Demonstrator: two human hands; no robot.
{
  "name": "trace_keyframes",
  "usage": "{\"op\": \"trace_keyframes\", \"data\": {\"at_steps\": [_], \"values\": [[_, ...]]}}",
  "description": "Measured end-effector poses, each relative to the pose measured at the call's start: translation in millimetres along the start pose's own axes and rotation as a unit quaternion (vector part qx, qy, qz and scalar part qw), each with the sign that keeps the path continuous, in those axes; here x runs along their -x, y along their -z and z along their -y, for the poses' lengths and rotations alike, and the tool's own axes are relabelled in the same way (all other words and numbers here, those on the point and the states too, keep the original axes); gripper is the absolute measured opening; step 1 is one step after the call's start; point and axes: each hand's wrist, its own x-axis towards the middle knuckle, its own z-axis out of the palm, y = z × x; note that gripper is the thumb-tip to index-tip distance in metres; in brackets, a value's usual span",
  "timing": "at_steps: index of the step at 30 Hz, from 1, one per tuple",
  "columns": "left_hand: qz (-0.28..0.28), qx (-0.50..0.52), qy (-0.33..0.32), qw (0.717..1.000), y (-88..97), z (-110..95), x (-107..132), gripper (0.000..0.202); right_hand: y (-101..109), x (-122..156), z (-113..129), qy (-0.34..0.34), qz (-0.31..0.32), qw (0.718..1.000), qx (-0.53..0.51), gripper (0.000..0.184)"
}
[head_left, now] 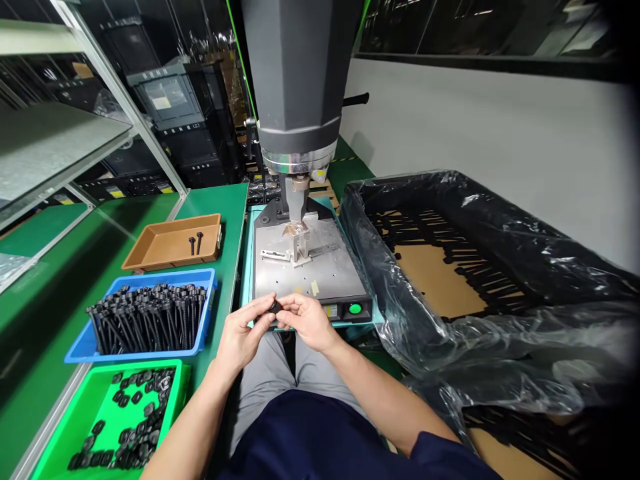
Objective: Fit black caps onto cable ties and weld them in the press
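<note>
In front of the machine's base, my left hand [245,332] and my right hand [306,321] meet with their fingertips on one small black plastic part [275,307]. Both hands are closed on it in a pinch, and the fingers cover most of its shape. Just beyond them is the metal plate [283,277] of a press-like machine [295,73]. A small fixture [300,247] stands on this plate, right under the machine's narrow tip [297,203]. A green button [355,309] lies to the right of my right hand.
Left, on a green table, a brown tray [150,243] holds two black pieces. A blue bin [80,350] contains many long black stems, and a green bin [107,393] small black caps. Right stands a plastic-lined box [400,293] with black parts on cardboard.
</note>
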Motion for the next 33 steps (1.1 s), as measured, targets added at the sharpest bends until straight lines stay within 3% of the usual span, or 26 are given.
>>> {"op": "trace_keyframes", "data": {"at_steps": [3, 8, 15, 23, 28, 33], "values": [[-0.004, 0.006, 0.005, 1.0, -3.7, 1, 0, 0.028, 1, 2, 0, 0.018, -0.011, 1.0, 0.007, 0.029], [0.008, 0.047, 0.024, 0.999, -6.3, 5, -1, 0.024, 6, 1, -2, -0.021, 0.025, 0.999, -0.029, 0.03], [-0.008, 0.06, 0.042, 0.997, -17.8, 12, -2, 0.027, 6, 1, -8, -0.02, -0.014, 0.997, -0.07, 0.032], [-0.017, 0.099, 0.066, 0.993, -39.1, 26, 2, 0.027, 19, 3, -13, -0.049, 0.055, 0.994, -0.076, 0.041], [-0.01, 0.134, 0.078, 0.988, -50.4, 35, -8, 0.028, 34, -4, -17, -0.04, 0.013, 0.999, -0.018, 0.034], [-0.08, 0.17, 0.122, 0.975, -47.2, 51, -57, 0.048, 60, -31, -11, -0.023, -0.119, 0.992, 0.02, 0.039]]}}
